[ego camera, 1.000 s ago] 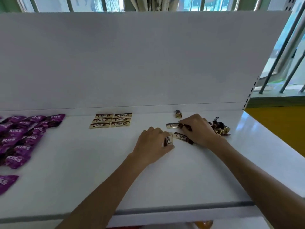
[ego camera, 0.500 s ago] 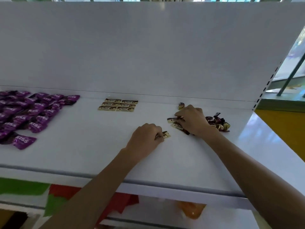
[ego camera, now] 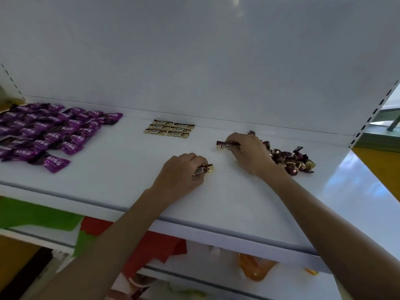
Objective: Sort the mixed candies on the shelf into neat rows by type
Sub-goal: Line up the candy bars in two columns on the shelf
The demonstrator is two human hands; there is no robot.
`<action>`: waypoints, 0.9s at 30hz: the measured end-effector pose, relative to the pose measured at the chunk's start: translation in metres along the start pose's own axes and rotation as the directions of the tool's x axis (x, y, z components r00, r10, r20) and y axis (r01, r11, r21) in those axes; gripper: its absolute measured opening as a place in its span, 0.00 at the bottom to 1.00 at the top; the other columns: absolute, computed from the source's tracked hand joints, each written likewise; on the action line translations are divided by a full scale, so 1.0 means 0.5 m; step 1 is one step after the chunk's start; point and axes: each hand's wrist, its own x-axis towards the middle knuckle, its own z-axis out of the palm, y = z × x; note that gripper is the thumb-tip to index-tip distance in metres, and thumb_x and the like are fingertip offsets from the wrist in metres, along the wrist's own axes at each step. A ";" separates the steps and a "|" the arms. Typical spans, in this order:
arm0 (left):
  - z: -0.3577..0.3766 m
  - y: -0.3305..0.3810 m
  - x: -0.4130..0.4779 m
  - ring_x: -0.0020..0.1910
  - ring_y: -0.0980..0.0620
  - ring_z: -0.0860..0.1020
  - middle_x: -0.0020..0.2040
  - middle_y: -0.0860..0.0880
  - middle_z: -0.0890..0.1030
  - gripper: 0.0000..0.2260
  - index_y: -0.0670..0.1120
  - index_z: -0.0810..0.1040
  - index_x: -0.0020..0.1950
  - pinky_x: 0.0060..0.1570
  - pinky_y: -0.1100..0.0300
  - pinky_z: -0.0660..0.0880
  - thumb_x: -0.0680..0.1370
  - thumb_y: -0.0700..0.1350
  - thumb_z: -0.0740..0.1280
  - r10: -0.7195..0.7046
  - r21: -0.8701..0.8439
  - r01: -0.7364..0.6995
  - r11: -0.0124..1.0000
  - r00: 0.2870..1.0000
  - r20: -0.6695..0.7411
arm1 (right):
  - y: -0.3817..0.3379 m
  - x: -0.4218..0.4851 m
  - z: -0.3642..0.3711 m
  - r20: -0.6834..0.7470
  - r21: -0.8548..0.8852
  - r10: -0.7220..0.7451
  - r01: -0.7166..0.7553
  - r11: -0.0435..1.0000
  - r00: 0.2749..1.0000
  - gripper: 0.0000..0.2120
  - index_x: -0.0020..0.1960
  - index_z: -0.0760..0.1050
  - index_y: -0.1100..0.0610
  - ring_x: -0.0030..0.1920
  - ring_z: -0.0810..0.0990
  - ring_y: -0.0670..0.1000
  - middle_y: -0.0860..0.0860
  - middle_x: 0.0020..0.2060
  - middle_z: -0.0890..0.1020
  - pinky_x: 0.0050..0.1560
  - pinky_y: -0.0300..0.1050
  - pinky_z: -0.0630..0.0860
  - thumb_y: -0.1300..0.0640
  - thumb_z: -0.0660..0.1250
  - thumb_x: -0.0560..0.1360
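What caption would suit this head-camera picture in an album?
Left hand grips one cream Choco bar, right hand a second bar, on the white metal shelf.

— What's under the left grip (ego camera: 181, 172)?
— Most of a Choco bar (ego camera: 204, 169); only one end shows. The right grip (ego camera: 249, 154) covers half of the second bar (ego camera: 225, 145) and hides part of the foil candy pile (ego camera: 290, 160).
— And the purple Kiss candies (ego camera: 43, 135)?
— Cut off at the left edge. The orange thing (ego camera: 255, 267) below the shelf (ego camera: 129, 191) is too blurred to name.
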 end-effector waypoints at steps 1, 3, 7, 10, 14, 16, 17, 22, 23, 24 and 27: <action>-0.008 -0.010 -0.004 0.49 0.45 0.77 0.51 0.46 0.81 0.12 0.45 0.78 0.58 0.47 0.55 0.71 0.74 0.41 0.66 -0.007 0.005 0.007 1.000 1.000 -0.004 | -0.017 0.000 0.005 0.005 0.048 -0.003 0.003 0.999 1.000 0.10 0.57 0.74 0.55 0.46 0.79 0.56 0.53 0.46 0.82 0.45 0.49 0.75 0.60 0.60 0.77; -0.022 -0.031 -0.010 0.49 0.45 0.77 0.51 0.46 0.81 0.13 0.44 0.78 0.58 0.47 0.55 0.71 0.74 0.41 0.66 -0.018 0.025 0.018 1.000 1.000 -0.011 | -0.048 -0.001 0.017 -0.015 0.141 -0.016 0.018 0.990 1.000 0.12 0.58 0.73 0.56 0.44 0.79 0.55 0.54 0.45 0.82 0.45 0.47 0.75 0.63 0.59 0.77; -0.052 -0.078 -0.023 0.51 0.47 0.76 0.56 0.47 0.79 0.14 0.46 0.74 0.61 0.50 0.60 0.68 0.76 0.44 0.65 -0.065 0.023 0.066 0.998 0.998 -0.025 | -0.098 -0.010 0.041 0.012 0.340 0.026 -0.029 0.940 1.000 0.13 0.57 0.75 0.58 0.42 0.74 0.47 0.49 0.45 0.79 0.42 0.25 0.67 0.66 0.63 0.74; -0.071 -0.117 -0.037 0.52 0.49 0.76 0.56 0.50 0.80 0.16 0.47 0.72 0.63 0.52 0.61 0.67 0.75 0.45 0.65 -0.084 0.005 0.084 0.996 0.996 -0.027 | -0.123 -0.007 0.047 0.091 0.268 0.004 -0.028 0.963 0.996 0.15 0.56 0.75 0.55 0.43 0.73 0.44 0.46 0.46 0.78 0.41 0.19 0.64 0.64 0.68 0.71; -0.096 -0.158 -0.046 0.46 0.55 0.72 0.54 0.51 0.81 0.16 0.48 0.73 0.62 0.48 0.64 0.65 0.74 0.45 0.68 -0.048 -0.037 0.045 0.998 0.995 -0.092 | -0.175 -0.007 0.040 0.063 0.287 -0.024 0.005 0.958 0.998 0.15 0.56 0.75 0.54 0.38 0.73 0.39 0.43 0.42 0.77 0.41 0.19 0.64 0.63 0.69 0.71; -0.102 -0.179 -0.042 0.44 0.56 0.71 0.53 0.50 0.81 0.16 0.47 0.74 0.60 0.45 0.65 0.65 0.73 0.44 0.69 -0.013 -0.051 0.006 0.999 0.991 -0.135 | -0.200 -0.004 0.049 0.035 0.326 -0.013 0.001 0.946 0.999 0.16 0.57 0.74 0.54 0.38 0.72 0.34 0.41 0.43 0.76 0.41 0.18 0.64 0.61 0.70 0.71; -0.104 -0.192 -0.039 0.43 0.55 0.71 0.52 0.50 0.82 0.15 0.47 0.75 0.59 0.43 0.66 0.65 0.73 0.44 0.70 0.000 -0.060 -0.009 0.998 0.989 -0.146 | -0.210 0.001 0.056 0.033 0.338 -0.004 -0.007 0.941 0.999 0.16 0.57 0.73 0.54 0.38 0.73 0.34 0.41 0.43 0.77 0.41 0.19 0.64 0.60 0.70 0.71; -0.101 -0.272 -0.003 0.46 0.50 0.77 0.48 0.53 0.83 0.15 0.47 0.75 0.57 0.47 0.61 0.65 0.71 0.47 0.66 0.047 -0.045 -0.053 0.998 0.992 -0.121 | -0.219 0.061 0.100 0.083 0.178 0.025 -0.040 0.983 0.996 0.13 0.55 0.75 0.54 0.49 0.73 0.48 0.51 0.51 0.78 0.46 0.34 0.63 0.59 0.69 0.71; -0.098 -0.289 0.006 0.47 0.49 0.77 0.48 0.52 0.83 0.14 0.46 0.76 0.57 0.47 0.61 0.65 0.72 0.47 0.66 0.047 -0.039 -0.052 0.998 0.992 -0.114 | -0.214 0.075 0.111 0.079 0.132 0.037 -0.047 0.990 0.996 0.14 0.56 0.75 0.54 0.53 0.71 0.50 0.52 0.53 0.77 0.47 0.34 0.61 0.59 0.69 0.71; -0.094 -0.304 0.015 0.48 0.49 0.77 0.49 0.52 0.82 0.14 0.46 0.76 0.57 0.46 0.61 0.64 0.72 0.45 0.68 0.045 -0.030 -0.048 0.998 0.994 -0.102 | -0.210 0.087 0.121 0.074 0.098 0.051 -0.058 0.994 0.996 0.14 0.57 0.76 0.54 0.55 0.70 0.52 0.53 0.54 0.75 0.48 0.33 0.60 0.59 0.69 0.71; -0.086 -0.340 0.043 0.51 0.48 0.75 0.51 0.52 0.81 0.14 0.47 0.75 0.59 0.48 0.60 0.64 0.73 0.44 0.68 0.032 0.010 -0.032 0.999 0.999 -0.028 | -0.208 0.118 0.144 0.084 0.037 0.111 -0.114 0.993 0.990 0.15 0.59 0.76 0.55 0.58 0.69 0.55 0.55 0.55 0.74 0.55 0.40 0.65 0.60 0.69 0.72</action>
